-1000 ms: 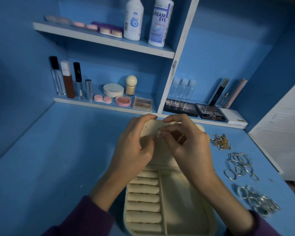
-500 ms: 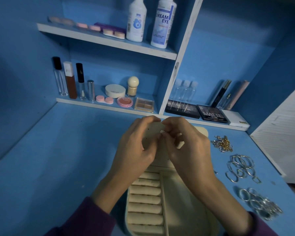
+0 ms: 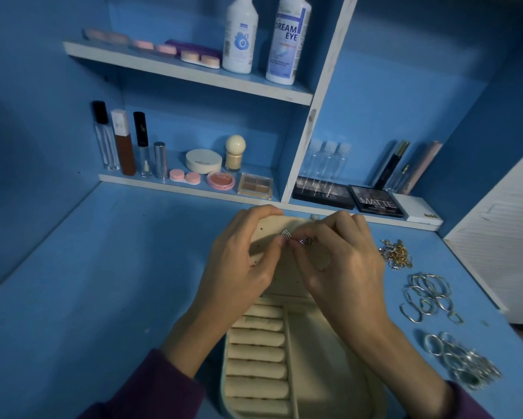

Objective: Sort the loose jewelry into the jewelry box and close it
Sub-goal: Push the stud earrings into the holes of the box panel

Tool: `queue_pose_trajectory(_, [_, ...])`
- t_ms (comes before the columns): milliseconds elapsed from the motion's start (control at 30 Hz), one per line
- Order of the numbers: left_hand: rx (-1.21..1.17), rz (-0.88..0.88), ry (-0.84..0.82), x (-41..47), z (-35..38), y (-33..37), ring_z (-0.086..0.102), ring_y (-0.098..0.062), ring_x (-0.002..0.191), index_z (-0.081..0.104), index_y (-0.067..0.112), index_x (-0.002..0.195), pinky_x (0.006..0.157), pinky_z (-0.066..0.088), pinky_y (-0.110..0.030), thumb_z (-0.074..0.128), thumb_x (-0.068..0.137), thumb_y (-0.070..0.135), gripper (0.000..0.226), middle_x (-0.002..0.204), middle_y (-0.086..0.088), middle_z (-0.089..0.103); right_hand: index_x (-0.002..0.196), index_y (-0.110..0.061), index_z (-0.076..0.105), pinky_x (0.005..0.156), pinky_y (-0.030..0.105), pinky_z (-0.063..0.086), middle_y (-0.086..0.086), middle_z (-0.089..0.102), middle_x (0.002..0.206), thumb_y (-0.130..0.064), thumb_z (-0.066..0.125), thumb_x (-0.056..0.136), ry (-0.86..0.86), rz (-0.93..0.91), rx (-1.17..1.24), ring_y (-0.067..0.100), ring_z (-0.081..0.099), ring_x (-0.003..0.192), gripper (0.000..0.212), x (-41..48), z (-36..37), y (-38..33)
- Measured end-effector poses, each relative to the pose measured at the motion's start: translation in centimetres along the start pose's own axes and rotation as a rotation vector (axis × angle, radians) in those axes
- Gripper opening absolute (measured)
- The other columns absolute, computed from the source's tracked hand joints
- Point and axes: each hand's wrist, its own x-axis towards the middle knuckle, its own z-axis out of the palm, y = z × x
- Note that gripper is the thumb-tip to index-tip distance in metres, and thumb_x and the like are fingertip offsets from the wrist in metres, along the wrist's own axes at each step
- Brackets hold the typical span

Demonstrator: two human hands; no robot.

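Note:
A cream jewelry box (image 3: 339, 373) lies open on the blue desk, with ring rolls on its left side and an empty compartment on the right. Its lid (image 3: 284, 267), dotted with small holes, stands up behind. In front of the lid my left hand (image 3: 239, 267) pinches a small sparkly earring (image 3: 287, 234). Close beside it, my right hand (image 3: 342, 267) pinches a second matching earring (image 3: 306, 241). The two hands nearly touch at the fingertips.
Loose jewelry lies on the desk to the right: a tangle of gold and silver chains (image 3: 394, 254), silver hoops (image 3: 429, 296) and a heap of silver rings (image 3: 462, 359). Cosmetics fill the shelves behind (image 3: 193, 164). A white panel (image 3: 502, 246) stands at right.
The single sparkly piece held between both hands has come apart into two earrings, one in each hand. The hands have shifted slightly.

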Motion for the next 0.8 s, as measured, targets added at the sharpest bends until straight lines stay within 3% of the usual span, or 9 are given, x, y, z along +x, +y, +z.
queue_pose_trajectory(167, [0.022, -0.010, 0.032, 0.0, 0.1, 0.1, 0.054, 0.007, 0.103, 0.061, 0.018, 0.112, 0.081, 0.037, 0.000, 0.063, 0.085, 0.020, 0.027, 0.107, 0.010, 0.063, 0.085, -0.017, 0.070, 0.062, 0.033, 0.043, -0.003, 0.055, 0.079, -0.023, 0.064, 0.081, -0.062, -0.033, 0.059, 0.020, 0.049, 0.075, 0.010, 0.2, -0.3, 0.8])
queue_pose_trajectory(333, [-0.059, -0.040, 0.019, -0.1, 0.0, 0.7, 0.057, 0.017, 0.095, 0.057, 0.023, 0.108, 0.074, 0.040, 0.001, 0.067, 0.087, 0.007, 0.028, 0.107, 0.004, 0.063, 0.089, -0.019, 0.068, 0.065, 0.013, 0.036, -0.004, 0.052, 0.077, -0.023, 0.056, 0.085, -0.064, 0.103, 0.323, 0.007, 0.048, 0.069, 0.013, 1.4, -2.8, 2.5])
queue_pose_trajectory(467, [-0.053, -0.053, 0.006, -0.1, 0.0, 1.0, 0.056, 0.021, 0.092, 0.056, 0.024, 0.108, 0.074, 0.039, 0.002, 0.066, 0.087, 0.007, 0.029, 0.106, 0.012, 0.061, 0.088, -0.024, 0.066, 0.061, 0.021, 0.043, -0.002, 0.060, 0.081, -0.011, 0.062, 0.088, -0.103, 0.251, 0.364, 0.011, 0.051, 0.068, 0.013, 2.6, -4.1, 5.6])
queue_pose_trajectory(600, [-0.034, -0.061, 0.004, 0.0, 0.0, 0.9, 0.054, 0.021, 0.095, 0.056, 0.025, 0.108, 0.076, 0.038, 0.002, 0.066, 0.087, 0.009, 0.028, 0.107, 0.012, 0.061, 0.082, -0.028, 0.067, 0.058, 0.019, 0.042, -0.013, 0.060, 0.072, -0.011, 0.062, 0.088, -0.372, 0.401, 0.268, 0.006, 0.051, 0.062, 0.018, 3.0, -4.2, 10.0])
queue_pose_trajectory(700, [-0.014, -0.048, 0.011, 0.0, 0.0, 1.1, 0.055, 0.021, 0.088, 0.056, 0.024, 0.108, 0.073, 0.037, 0.003, 0.067, 0.086, 0.007, 0.029, 0.104, 0.015, 0.060, 0.077, -0.033, 0.065, 0.063, 0.011, 0.041, -0.016, 0.065, 0.077, -0.009, 0.063, 0.086, -0.623, 0.345, 0.118, 0.004, 0.057, 0.072, 0.026, 2.6, -4.2, 12.5])
queue_pose_trajectory(800, [0.004, -0.028, 0.017, -0.1, 0.0, 1.3, 0.053, 0.022, 0.070, 0.056, 0.020, 0.108, 0.064, 0.035, 0.005, 0.066, 0.085, 0.003, 0.029, 0.100, 0.012, 0.060, 0.081, -0.024, 0.070, 0.064, 0.001, 0.037, -0.022, 0.061, 0.074, -0.004, 0.063, 0.085, -0.757, 0.278, 0.048, -0.012, 0.056, 0.073, 0.022, 1.7, -3.8, 13.7])
